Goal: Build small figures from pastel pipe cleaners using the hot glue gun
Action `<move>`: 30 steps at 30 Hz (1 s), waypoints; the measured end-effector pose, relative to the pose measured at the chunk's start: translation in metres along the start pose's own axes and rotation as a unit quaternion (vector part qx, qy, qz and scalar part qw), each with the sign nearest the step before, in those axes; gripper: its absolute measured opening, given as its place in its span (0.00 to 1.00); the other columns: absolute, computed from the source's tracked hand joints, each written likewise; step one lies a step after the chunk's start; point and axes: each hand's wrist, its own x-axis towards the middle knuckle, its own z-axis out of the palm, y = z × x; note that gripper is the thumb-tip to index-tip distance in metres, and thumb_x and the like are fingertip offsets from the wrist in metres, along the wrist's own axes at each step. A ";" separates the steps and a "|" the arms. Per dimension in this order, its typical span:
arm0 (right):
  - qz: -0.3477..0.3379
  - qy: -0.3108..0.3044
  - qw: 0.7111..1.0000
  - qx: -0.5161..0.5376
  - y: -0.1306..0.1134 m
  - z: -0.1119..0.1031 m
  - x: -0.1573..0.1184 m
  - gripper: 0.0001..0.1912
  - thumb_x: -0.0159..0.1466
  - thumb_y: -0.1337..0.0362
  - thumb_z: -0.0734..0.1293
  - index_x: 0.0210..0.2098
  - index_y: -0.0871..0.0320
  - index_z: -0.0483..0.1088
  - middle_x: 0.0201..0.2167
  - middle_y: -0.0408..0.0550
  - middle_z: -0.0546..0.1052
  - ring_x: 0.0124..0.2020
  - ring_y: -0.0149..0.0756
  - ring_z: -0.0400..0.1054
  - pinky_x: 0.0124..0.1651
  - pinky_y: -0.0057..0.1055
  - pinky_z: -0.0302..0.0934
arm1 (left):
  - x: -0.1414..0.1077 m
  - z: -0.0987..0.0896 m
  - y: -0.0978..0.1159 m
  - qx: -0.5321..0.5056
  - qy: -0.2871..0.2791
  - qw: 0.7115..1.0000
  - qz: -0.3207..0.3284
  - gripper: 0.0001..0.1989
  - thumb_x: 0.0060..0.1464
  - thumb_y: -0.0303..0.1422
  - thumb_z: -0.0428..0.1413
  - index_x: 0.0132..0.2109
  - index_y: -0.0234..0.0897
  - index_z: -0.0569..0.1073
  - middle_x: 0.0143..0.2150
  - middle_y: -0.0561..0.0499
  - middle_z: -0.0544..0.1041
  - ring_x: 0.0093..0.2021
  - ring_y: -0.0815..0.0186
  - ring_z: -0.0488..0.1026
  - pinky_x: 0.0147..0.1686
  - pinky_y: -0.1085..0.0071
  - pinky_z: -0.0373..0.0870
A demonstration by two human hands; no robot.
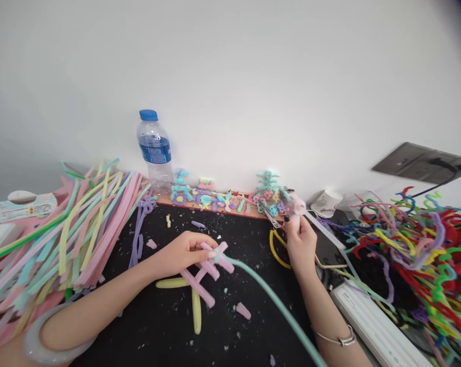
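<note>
My left hand (192, 251) pinches a pink fuzzy-stem piece (201, 290) made of crossed short strips. A long mint-green stem (276, 298) runs from that piece down to the right, past the bottom edge. Below it, yellow stems (196, 311) lie on the black mat. My right hand (301, 247) is closed around a pale pink tool-like object (296, 206), near the wall. Scissors (269, 213) with yellow handles are just left of that hand. A pink scrap (243, 310) rests on the mat.
Fuzzy strips (96, 224) are piled at the left; a tangle of coloured stems (436, 260) covers the right. A plastic bottle (155, 150), small craft figures (222, 200) and a paper cup (327, 203) stand by the wall. A white power strip (375, 323) lies right of my right arm.
</note>
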 end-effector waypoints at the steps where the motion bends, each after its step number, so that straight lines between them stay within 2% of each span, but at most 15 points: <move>1: 0.013 0.020 0.999 0.021 0.000 -0.002 0.000 0.17 0.60 0.54 0.63 0.37 0.63 0.71 0.26 0.48 0.73 0.26 0.37 0.65 0.29 0.30 0.60 | 0.001 0.000 0.000 -0.013 0.027 1.000 0.004 0.12 0.53 0.38 0.56 0.41 0.35 0.75 0.38 0.46 0.81 0.37 0.56 0.79 0.40 0.63 0.75; 4: 0.039 0.089 0.992 0.078 -0.001 -0.005 0.001 0.17 0.55 0.53 0.68 0.33 0.62 0.70 0.21 0.43 0.70 0.21 0.32 0.61 0.24 0.28 0.57 | 0.003 -0.002 -0.002 -0.039 0.148 0.988 0.003 0.15 0.53 0.40 0.56 0.44 0.36 0.74 0.42 0.45 0.80 0.42 0.55 0.78 0.41 0.61 0.75; 7: 0.038 0.125 0.985 0.111 -0.004 -0.006 0.000 0.16 0.56 0.52 0.67 0.27 0.60 0.68 0.19 0.43 0.67 0.20 0.32 0.60 0.23 0.29 0.57 | 0.005 -0.002 -0.003 -0.022 0.279 0.960 -0.001 0.17 0.50 0.42 0.58 0.44 0.36 0.74 0.42 0.45 0.81 0.44 0.53 0.77 0.42 0.61 0.76; 9: 0.013 0.140 0.984 0.111 -0.009 -0.007 -0.004 0.15 0.57 0.52 0.67 0.27 0.60 0.68 0.21 0.45 0.68 0.23 0.35 0.63 0.25 0.32 0.60 | 0.005 -0.001 -0.003 -0.018 0.319 0.947 -0.005 0.18 0.49 0.42 0.58 0.43 0.35 0.74 0.42 0.44 0.81 0.45 0.53 0.77 0.41 0.61 0.76; 12: -0.009 0.131 0.984 0.118 -0.019 -0.006 -0.014 0.16 0.58 0.55 0.66 0.39 0.60 0.69 0.27 0.49 0.72 0.28 0.39 0.67 0.30 0.35 0.63 | 0.005 0.001 -0.003 -0.019 0.339 0.941 -0.005 0.18 0.50 0.42 0.58 0.44 0.34 0.74 0.42 0.43 0.80 0.44 0.52 0.77 0.39 0.60 0.77; 14: -0.008 0.071 0.988 0.137 -0.028 -0.005 -0.022 0.17 0.58 0.56 0.66 0.44 0.58 0.68 0.29 0.49 0.73 0.29 0.39 0.68 0.30 0.35 0.64 | 0.004 0.002 -0.003 -0.004 0.345 0.939 0.009 0.18 0.50 0.43 0.57 0.43 0.34 0.74 0.42 0.44 0.80 0.44 0.53 0.77 0.40 0.61 0.77; 15: -0.010 0.022 0.989 0.147 -0.032 -0.003 -0.025 0.17 0.58 0.57 0.66 0.44 0.58 0.68 0.29 0.49 0.74 0.28 0.38 0.68 0.30 0.35 0.64 | 0.004 0.002 -0.004 0.003 0.346 0.938 0.016 0.18 0.50 0.43 0.57 0.43 0.34 0.74 0.42 0.44 0.80 0.44 0.53 0.77 0.41 0.61 0.77; 18: -0.041 -0.176 0.971 0.155 -0.042 0.003 -0.035 0.15 0.58 0.60 0.67 0.44 0.57 0.70 0.28 0.47 0.75 0.28 0.38 0.69 0.32 0.34 0.65 | 0.004 0.003 -0.006 0.013 0.341 0.940 0.031 0.19 0.51 0.43 0.57 0.44 0.34 0.74 0.42 0.44 0.80 0.44 0.54 0.77 0.41 0.62 0.76; 20: -0.067 -0.274 0.951 0.128 -0.046 0.009 -0.039 0.13 0.59 0.62 0.66 0.43 0.57 0.72 0.30 0.47 0.77 0.31 0.39 0.71 0.35 0.34 0.66 | 0.004 0.004 -0.008 0.018 0.337 0.940 0.039 0.20 0.51 0.44 0.56 0.45 0.34 0.74 0.42 0.45 0.80 0.44 0.54 0.77 0.42 0.62 0.75; 22: -0.082 -0.308 0.944 0.091 -0.047 0.015 -0.043 0.11 0.60 0.61 0.65 0.41 0.57 0.73 0.32 0.48 0.78 0.34 0.42 0.71 0.37 0.35 0.66 | 0.004 0.005 -0.011 0.040 0.337 0.939 0.052 0.20 0.51 0.45 0.56 0.45 0.35 0.74 0.42 0.45 0.80 0.45 0.54 0.76 0.43 0.61 0.74; 25: -0.089 -0.310 0.945 0.053 -0.046 0.021 -0.048 0.10 0.60 0.61 0.65 0.39 0.57 0.75 0.34 0.49 0.79 0.36 0.44 0.72 0.38 0.36 0.66 | 0.004 0.007 -0.013 0.079 0.335 0.937 0.066 0.19 0.53 0.44 0.55 0.45 0.35 0.74 0.41 0.45 0.80 0.46 0.54 0.76 0.45 0.62 0.72; 30: -0.090 -0.320 0.940 0.074 -0.050 0.024 -0.049 0.13 0.61 0.63 0.64 0.43 0.56 0.74 0.41 0.49 0.79 0.41 0.45 0.73 0.43 0.38 0.66 | 0.002 0.009 -0.011 0.131 0.328 0.933 0.070 0.17 0.54 0.42 0.53 0.45 0.36 0.74 0.42 0.46 0.80 0.43 0.56 0.76 0.41 0.66 0.72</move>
